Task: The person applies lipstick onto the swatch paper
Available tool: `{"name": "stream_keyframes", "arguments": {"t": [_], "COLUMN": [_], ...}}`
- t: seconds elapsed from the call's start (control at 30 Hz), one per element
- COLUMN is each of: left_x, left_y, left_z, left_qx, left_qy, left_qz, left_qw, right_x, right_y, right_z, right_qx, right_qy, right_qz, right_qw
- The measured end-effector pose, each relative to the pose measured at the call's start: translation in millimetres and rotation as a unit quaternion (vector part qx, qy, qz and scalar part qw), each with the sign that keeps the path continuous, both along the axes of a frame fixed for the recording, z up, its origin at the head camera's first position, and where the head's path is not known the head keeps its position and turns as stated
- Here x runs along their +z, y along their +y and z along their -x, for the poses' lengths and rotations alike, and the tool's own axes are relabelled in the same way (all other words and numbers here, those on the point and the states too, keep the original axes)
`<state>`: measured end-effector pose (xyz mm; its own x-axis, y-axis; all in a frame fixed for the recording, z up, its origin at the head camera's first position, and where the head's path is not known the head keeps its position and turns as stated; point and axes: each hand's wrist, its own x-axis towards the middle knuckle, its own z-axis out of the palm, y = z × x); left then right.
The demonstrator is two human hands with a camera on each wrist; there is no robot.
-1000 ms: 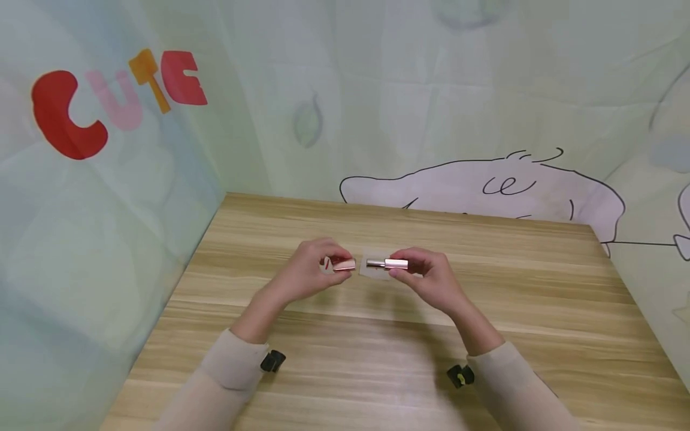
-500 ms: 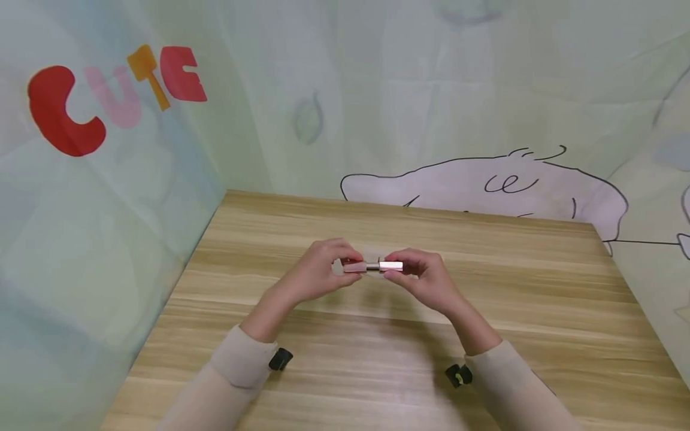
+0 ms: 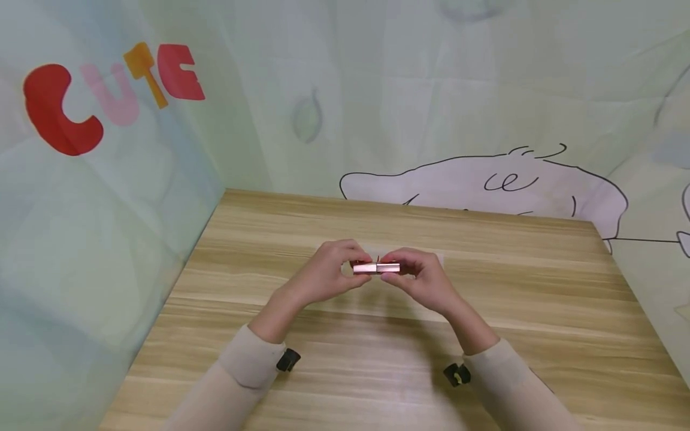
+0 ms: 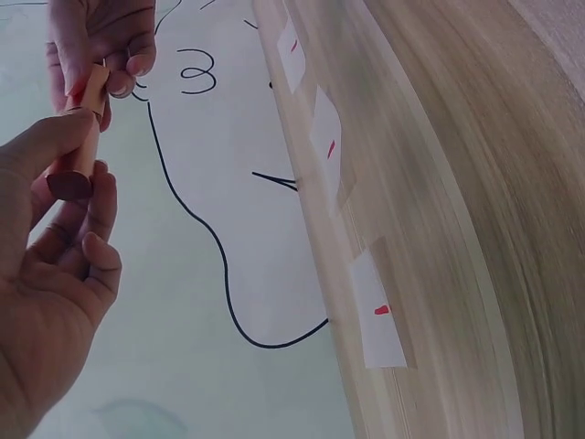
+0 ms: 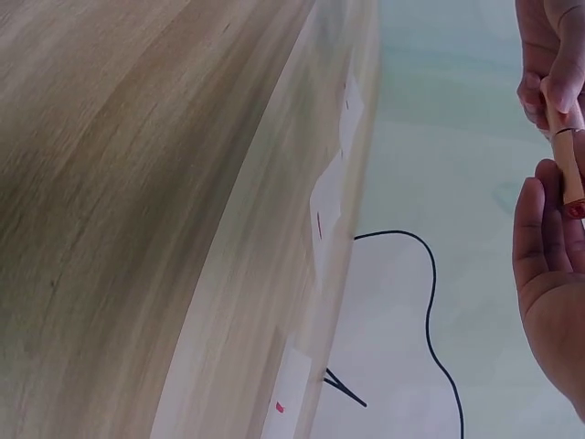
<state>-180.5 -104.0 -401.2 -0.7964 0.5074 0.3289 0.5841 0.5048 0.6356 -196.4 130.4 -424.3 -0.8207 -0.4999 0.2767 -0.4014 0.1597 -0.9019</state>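
Observation:
A shiny pink-gold lipstick [image 3: 388, 267] lies level between both hands over the table, its two halves meeting at a thin dark seam. My left hand [image 3: 323, 275] pinches the left half, the cap [image 3: 365, 269], between thumb and fingers. The right half, the base, is pinched by my right hand [image 3: 428, 281]. In the left wrist view the cap [image 4: 84, 151] shows its dark end, and the right hand [image 4: 101, 37] is at the far end. The right wrist view catches the base's reddish end [image 5: 575, 209]; fingers cover parts of the tube.
Under and behind the hands, small white paper slips with red marks lie on the wooden table [image 3: 485, 335], such as one slip [image 4: 379, 311] near the table's far edge. A printed cloth backdrop [image 3: 269, 108] rises behind and at the left.
My left hand has moved right, bringing the cap over the silvery tube, which was exposed a second ago and is now covered. The right hand has shifted slightly left.

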Motion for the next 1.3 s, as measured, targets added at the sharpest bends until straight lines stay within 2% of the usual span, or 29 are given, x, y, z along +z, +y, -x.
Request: {"name": "stream_keyframes", "arguments": {"t": [0.17,0.33,0.57,0.73,1.0,1.3], "left_x": [1.3,1.6,2.4,2.6,-0.3,0.2], "left_y": [0.1,1.9,14.2,24.7,44.1,66.0], "left_z": [-1.0,-0.6,3.9,7.7,14.6,25.8], "left_qx": [0.001,-0.002,-0.02,-0.007,-0.005,-0.019], "left_qy": [-0.004,0.009,0.032,0.033,0.002,-0.032], "left_qz": [0.002,-0.006,-0.044,-0.058,-0.099,-0.119], "left_qw": [1.0,0.9999,0.9983,0.9978,0.995,0.9922], "right_x": [2.3,1.4,0.0,0.7,27.3,28.7], "right_y": [-0.4,0.6,6.6,9.1,13.1,27.8], "right_z": [-0.9,-0.9,-0.9,-1.9,-17.4,-16.5], "right_qx": [0.001,0.0,-0.031,-0.05,-0.043,-0.071], "right_qy": [-0.007,-0.011,0.007,0.011,0.028,0.023], "right_qz": [0.004,0.006,-0.035,-0.049,-0.031,-0.038], "right_qw": [1.0,1.0,0.999,0.997,0.998,0.996]}}
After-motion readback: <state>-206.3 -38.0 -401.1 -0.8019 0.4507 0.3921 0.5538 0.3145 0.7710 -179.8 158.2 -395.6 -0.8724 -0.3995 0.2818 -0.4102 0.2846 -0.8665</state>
